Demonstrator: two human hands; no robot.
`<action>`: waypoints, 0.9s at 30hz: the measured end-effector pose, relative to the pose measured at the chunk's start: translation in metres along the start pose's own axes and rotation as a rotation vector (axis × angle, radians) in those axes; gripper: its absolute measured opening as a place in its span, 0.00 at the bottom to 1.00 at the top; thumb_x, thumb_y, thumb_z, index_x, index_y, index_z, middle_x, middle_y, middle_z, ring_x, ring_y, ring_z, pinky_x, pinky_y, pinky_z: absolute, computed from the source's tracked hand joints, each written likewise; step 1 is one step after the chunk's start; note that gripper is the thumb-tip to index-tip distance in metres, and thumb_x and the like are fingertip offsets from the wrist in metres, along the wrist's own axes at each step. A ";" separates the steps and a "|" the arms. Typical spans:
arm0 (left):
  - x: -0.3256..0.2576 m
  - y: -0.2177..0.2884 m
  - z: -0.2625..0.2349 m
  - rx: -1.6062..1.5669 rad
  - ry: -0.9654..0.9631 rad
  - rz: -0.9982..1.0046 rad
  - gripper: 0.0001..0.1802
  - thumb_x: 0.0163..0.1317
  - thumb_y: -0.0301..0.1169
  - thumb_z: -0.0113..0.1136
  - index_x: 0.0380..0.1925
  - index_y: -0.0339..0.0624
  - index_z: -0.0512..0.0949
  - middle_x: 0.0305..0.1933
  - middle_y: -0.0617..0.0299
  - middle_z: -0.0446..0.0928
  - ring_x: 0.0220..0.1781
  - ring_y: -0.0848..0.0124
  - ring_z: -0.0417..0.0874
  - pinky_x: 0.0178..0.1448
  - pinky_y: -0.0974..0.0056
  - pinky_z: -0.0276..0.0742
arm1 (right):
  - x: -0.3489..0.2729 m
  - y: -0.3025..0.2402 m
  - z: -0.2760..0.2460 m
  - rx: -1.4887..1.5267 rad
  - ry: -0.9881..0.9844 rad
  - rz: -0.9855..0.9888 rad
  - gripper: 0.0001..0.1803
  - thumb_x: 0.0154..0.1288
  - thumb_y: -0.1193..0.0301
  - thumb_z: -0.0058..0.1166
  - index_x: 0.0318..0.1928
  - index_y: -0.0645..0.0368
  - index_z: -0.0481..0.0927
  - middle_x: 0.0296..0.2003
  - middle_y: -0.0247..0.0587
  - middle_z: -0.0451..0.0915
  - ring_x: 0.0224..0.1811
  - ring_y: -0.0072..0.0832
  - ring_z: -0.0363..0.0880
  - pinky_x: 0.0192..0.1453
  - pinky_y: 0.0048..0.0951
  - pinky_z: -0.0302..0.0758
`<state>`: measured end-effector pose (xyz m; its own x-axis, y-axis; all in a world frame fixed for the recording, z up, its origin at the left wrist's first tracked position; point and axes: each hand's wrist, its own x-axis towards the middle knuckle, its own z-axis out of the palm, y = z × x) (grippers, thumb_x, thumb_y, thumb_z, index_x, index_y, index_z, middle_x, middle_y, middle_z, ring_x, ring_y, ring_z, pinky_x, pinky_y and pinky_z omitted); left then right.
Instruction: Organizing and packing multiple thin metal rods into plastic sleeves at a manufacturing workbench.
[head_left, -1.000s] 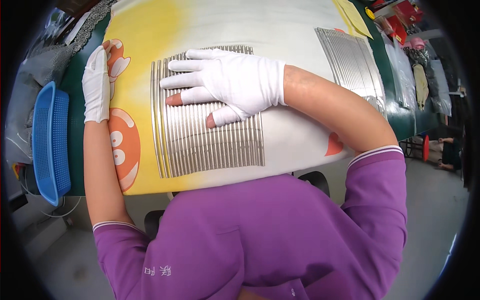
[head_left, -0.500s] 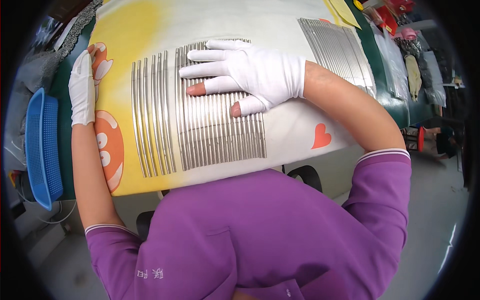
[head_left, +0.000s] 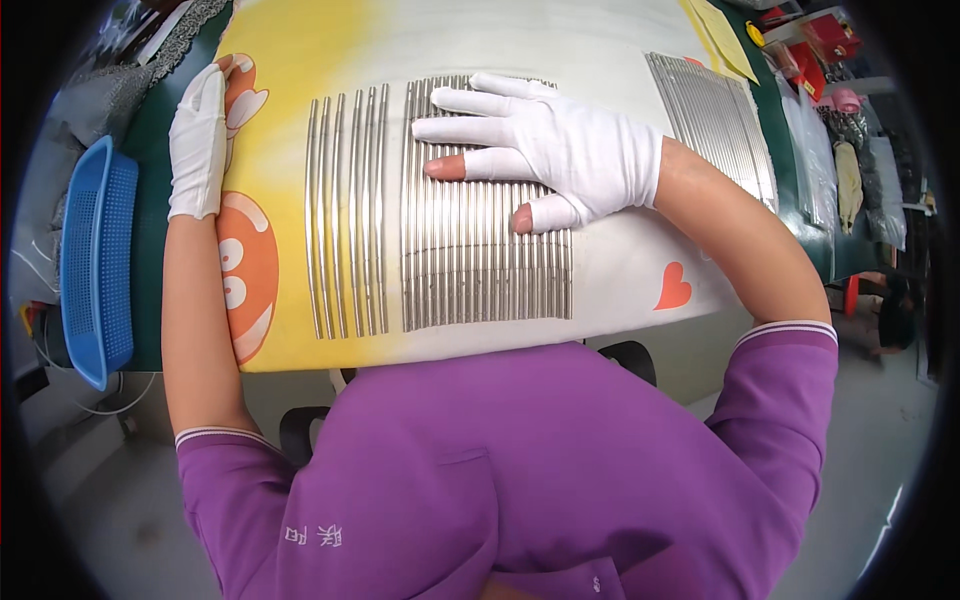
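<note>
My right hand [head_left: 560, 150], in a white glove with bare thumb and index fingertips, lies palm down with fingers spread on a dense row of slim silvery metal rods [head_left: 480, 270]. It covers the upper right part of that row. To the left, several more rods [head_left: 345, 220] lie side by side with wider gaps. My left hand [head_left: 200, 145], gloved likewise, rests at the left edge of the yellow and white printed cloth [head_left: 620, 280], fingers stretched forward and lying flat. I see nothing held in either hand.
Another row of rods [head_left: 712, 125] lies at the far right of the cloth, beside a yellow paper [head_left: 725, 40]. A blue perforated basket [head_left: 100, 265] stands left of my left forearm. Plastic bags [head_left: 810, 160] and red items [head_left: 830, 35] sit at the right.
The whole view has shifted, so the cloth, rods and hands appear farther right. My right hand keeps its place on the rods, and my left stays at the cloth's edge.
</note>
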<state>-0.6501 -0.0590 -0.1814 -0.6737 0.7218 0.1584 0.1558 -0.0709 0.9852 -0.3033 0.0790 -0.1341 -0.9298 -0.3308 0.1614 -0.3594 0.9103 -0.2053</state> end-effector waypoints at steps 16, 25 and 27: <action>-0.012 0.022 0.017 0.075 -0.015 0.021 0.17 0.72 0.34 0.46 0.53 0.36 0.76 0.47 0.63 0.80 0.42 0.74 0.82 0.48 0.71 0.83 | 0.033 0.006 0.008 -0.023 -0.006 -0.030 0.41 0.63 0.39 0.39 0.65 0.56 0.67 0.70 0.50 0.59 0.72 0.53 0.54 0.75 0.53 0.51; -0.007 0.007 0.011 0.149 -0.012 0.058 0.18 0.72 0.38 0.49 0.52 0.37 0.77 0.49 0.59 0.79 0.47 0.73 0.79 0.47 0.70 0.78 | 0.068 0.005 0.020 -0.029 0.017 -0.052 0.42 0.65 0.37 0.36 0.65 0.58 0.66 0.69 0.52 0.59 0.72 0.54 0.54 0.74 0.53 0.52; -0.014 0.019 0.022 0.028 0.021 -0.019 0.18 0.72 0.38 0.47 0.50 0.35 0.76 0.45 0.58 0.78 0.40 0.72 0.79 0.35 0.70 0.80 | 0.078 0.002 0.019 -0.032 0.013 -0.060 0.42 0.65 0.37 0.35 0.65 0.59 0.66 0.69 0.52 0.59 0.72 0.54 0.54 0.74 0.52 0.52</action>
<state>-0.6218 -0.0557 -0.1668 -0.6920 0.7080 0.1413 0.1627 -0.0377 0.9859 -0.3779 0.0508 -0.1406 -0.9055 -0.3819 0.1848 -0.4116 0.8964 -0.1642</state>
